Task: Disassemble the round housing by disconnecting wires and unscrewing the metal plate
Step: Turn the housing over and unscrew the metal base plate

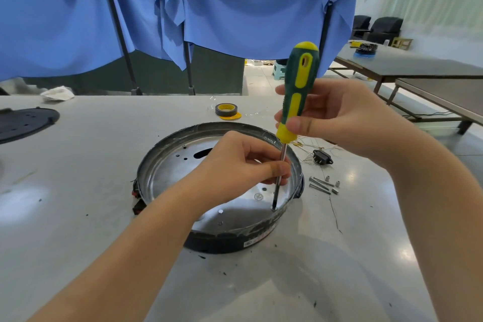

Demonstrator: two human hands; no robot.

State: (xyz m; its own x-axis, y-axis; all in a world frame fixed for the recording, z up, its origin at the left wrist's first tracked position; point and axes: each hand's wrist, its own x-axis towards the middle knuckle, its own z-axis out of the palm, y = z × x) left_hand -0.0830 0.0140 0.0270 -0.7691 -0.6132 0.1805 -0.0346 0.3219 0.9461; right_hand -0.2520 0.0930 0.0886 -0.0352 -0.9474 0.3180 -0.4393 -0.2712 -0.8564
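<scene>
The round housing (156, 165), black outside with a shiny metal plate (172, 175) inside, lies in the middle of the grey table. A green and yellow screwdriver (298, 91) stands almost upright over its right side, tip set on a screw (273, 208) in the plate. My right hand (339, 117) grips the handle. My left hand (240, 165) reaches across the housing and pinches the metal shaft between thumb and fingers. A black socket with thin wires (322, 157) lies outside the housing on the right.
Several loose screws and spacers (324, 184) lie right of the housing. A tape roll (226, 110) sits behind it. A black round cover (23, 123) rests at the far left, a crumpled white cloth (58, 93) behind that. Blue cloth hangs beyond the table.
</scene>
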